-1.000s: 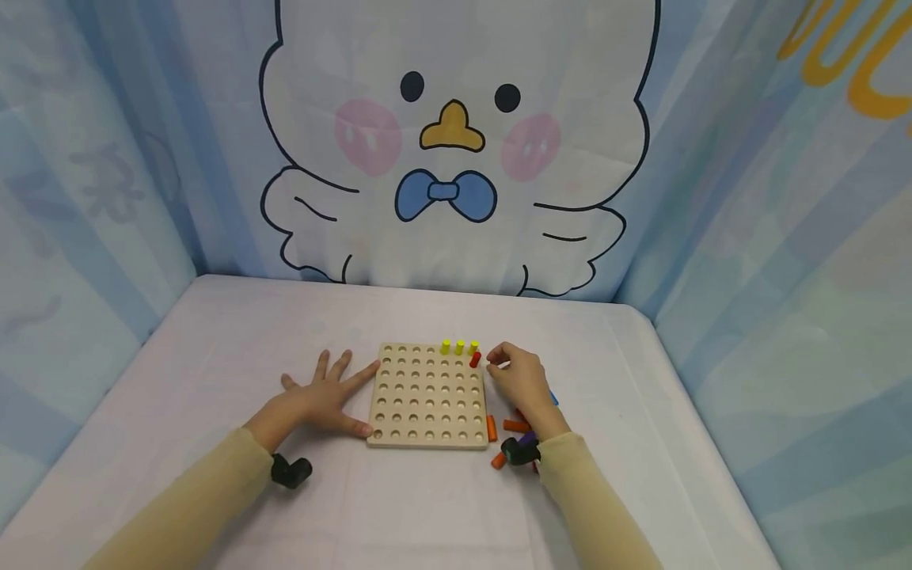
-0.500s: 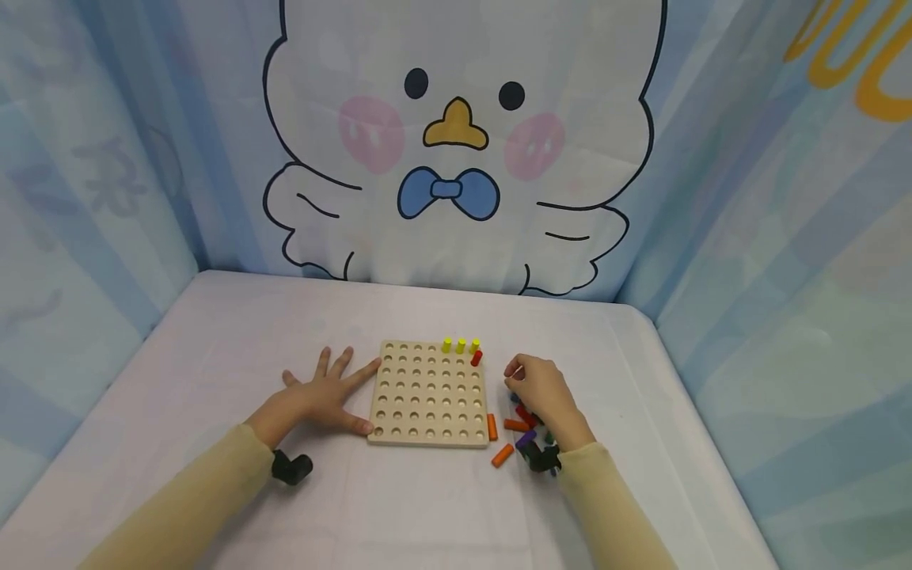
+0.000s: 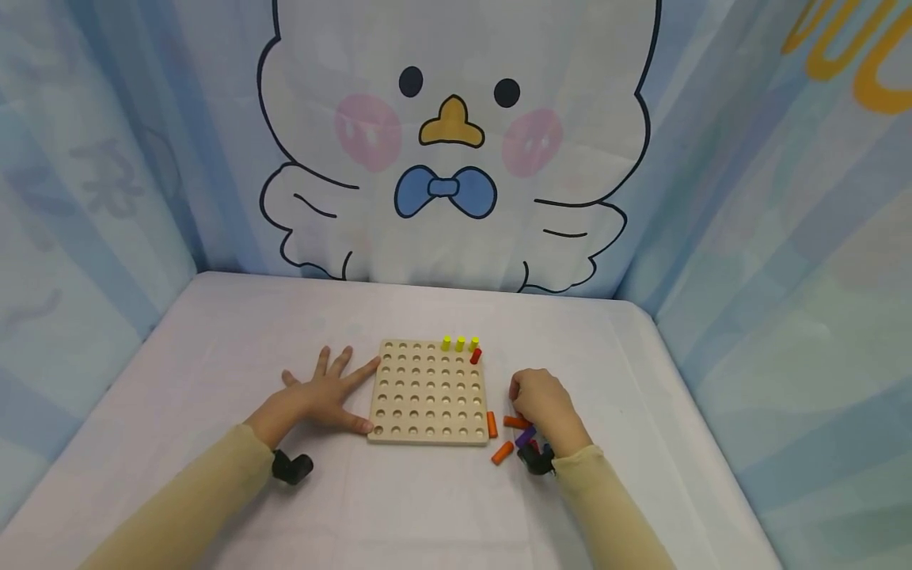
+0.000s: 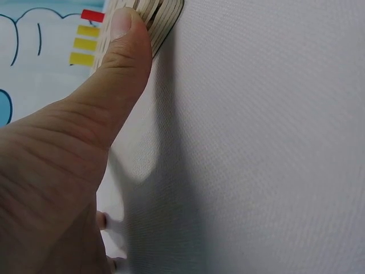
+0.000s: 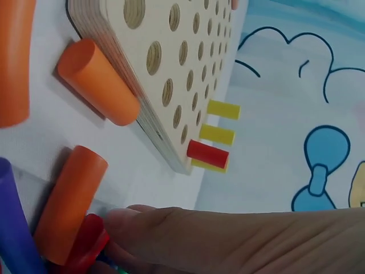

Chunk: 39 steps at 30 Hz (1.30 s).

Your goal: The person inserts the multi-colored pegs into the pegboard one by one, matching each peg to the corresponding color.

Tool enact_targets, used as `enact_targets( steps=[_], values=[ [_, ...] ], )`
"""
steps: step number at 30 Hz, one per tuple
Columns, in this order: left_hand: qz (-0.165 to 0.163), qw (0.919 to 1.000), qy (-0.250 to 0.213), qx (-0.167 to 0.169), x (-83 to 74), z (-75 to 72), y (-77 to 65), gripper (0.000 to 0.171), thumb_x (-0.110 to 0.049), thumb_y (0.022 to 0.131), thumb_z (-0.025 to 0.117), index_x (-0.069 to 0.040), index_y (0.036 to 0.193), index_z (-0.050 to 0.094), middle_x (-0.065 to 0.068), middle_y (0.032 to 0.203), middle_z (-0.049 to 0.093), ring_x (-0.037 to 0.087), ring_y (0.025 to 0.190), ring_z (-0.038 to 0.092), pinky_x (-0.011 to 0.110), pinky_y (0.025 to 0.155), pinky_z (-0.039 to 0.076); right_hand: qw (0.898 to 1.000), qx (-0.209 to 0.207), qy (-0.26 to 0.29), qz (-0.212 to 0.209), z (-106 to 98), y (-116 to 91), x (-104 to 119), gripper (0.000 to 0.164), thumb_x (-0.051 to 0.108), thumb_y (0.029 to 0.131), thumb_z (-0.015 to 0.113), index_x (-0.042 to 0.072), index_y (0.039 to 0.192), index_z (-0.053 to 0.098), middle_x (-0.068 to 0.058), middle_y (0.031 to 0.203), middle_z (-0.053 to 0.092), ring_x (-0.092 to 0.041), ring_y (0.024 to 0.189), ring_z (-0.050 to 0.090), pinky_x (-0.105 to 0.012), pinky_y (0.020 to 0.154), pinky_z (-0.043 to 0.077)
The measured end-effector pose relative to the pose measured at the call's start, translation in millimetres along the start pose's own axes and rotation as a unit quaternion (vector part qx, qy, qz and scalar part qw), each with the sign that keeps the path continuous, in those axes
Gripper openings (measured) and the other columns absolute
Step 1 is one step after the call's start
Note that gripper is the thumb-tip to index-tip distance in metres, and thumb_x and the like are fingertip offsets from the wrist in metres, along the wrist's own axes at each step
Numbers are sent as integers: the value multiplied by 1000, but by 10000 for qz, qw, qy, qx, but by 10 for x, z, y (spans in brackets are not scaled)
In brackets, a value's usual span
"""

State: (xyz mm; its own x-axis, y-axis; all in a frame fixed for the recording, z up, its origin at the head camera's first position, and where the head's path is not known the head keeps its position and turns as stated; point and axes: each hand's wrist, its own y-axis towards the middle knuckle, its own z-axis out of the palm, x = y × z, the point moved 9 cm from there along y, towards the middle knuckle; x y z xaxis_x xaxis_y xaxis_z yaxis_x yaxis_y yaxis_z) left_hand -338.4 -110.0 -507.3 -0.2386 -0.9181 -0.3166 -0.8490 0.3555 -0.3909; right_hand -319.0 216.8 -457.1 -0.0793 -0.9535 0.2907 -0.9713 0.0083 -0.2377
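Observation:
My left hand (image 3: 324, 400) lies with fingers spread at the left side of a wooden peg board (image 3: 430, 406). Its thumb (image 4: 122, 51) and index finger touch the board's edge. Several yellow pegs (image 3: 460, 343) stand in the far row at the right, and a red peg (image 3: 476, 356) leans in the row before them. Right of the board, my right hand (image 3: 545, 404) reaches down into loose pegs. In the right wrist view its thumb and a finger pinch another red peg (image 5: 90, 240), which lies against an orange peg (image 5: 71, 202). The other fingers are mostly hidden.
More orange pegs lie near, one beside the board's right edge (image 3: 492, 425) and one closer to me (image 3: 502, 453). A purple peg (image 3: 526, 436) rests among them; other pegs are partly covered by the hand and the black wrist mount (image 3: 536, 459). Curtains surround the white table (image 3: 399, 507).
My right hand has moved from beside the leaning red peg, rightward and then toward me, down onto the loose pegs. The left hand and the board have stayed put.

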Motion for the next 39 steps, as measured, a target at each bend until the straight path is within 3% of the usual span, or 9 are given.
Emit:
enact_targets(
  steps=[10, 21, 30, 36, 39],
  values=[
    [26, 10000, -27, -61, -9, -16, -7, 124, -82, 71, 73, -32, 167, 13, 25, 172, -6, 59, 152, -19, 96, 92, -7, 9999, 79, -85, -77, 82, 10, 54, 5, 2, 90, 69, 7, 92, 70, -5, 81, 63, -20, 71, 57, -30, 63, 48],
    [12, 10000, -46, -7, -26, 1, -27, 123, -82, 71, 73, -31, 167, 14, 24, 172, -7, 58, 152, -19, 96, 93, -7, 9997, -64, 217, -82, 90, 37, 56, 4, 5, 87, 72, 6, 91, 74, -5, 81, 66, -19, 69, 59, -29, 62, 51],
    [14, 10000, -48, -5, -37, -17, -44, 122, -80, 72, 74, -31, 167, 14, 24, 172, -6, 57, 152, -19, 96, 93, -6, 9977, -154, 640, -127, 36, 40, 114, 3, 7, 92, 72, 5, 90, 74, -5, 78, 66, -18, 67, 61, -28, 59, 53],
    [14, 10000, -66, -20, -23, -24, -43, 122, -80, 72, 74, -31, 167, 14, 25, 172, -6, 58, 152, -18, 96, 93, -7, 9962, -212, 850, -24, 13, 86, 158, 7, 9, 97, 70, 6, 101, 74, -5, 84, 67, -18, 71, 61, -27, 63, 54],
    [22, 10000, -76, -29, -25, -28, -41, 122, -80, 72, 74, -31, 167, 14, 24, 172, -6, 58, 152, -19, 96, 93, -7, 9942, -441, 970, -147, -23, 118, 199, 10, 9, 97, 69, 7, 105, 75, -5, 91, 69, -17, 73, 61, -28, 65, 55]
  ],
)
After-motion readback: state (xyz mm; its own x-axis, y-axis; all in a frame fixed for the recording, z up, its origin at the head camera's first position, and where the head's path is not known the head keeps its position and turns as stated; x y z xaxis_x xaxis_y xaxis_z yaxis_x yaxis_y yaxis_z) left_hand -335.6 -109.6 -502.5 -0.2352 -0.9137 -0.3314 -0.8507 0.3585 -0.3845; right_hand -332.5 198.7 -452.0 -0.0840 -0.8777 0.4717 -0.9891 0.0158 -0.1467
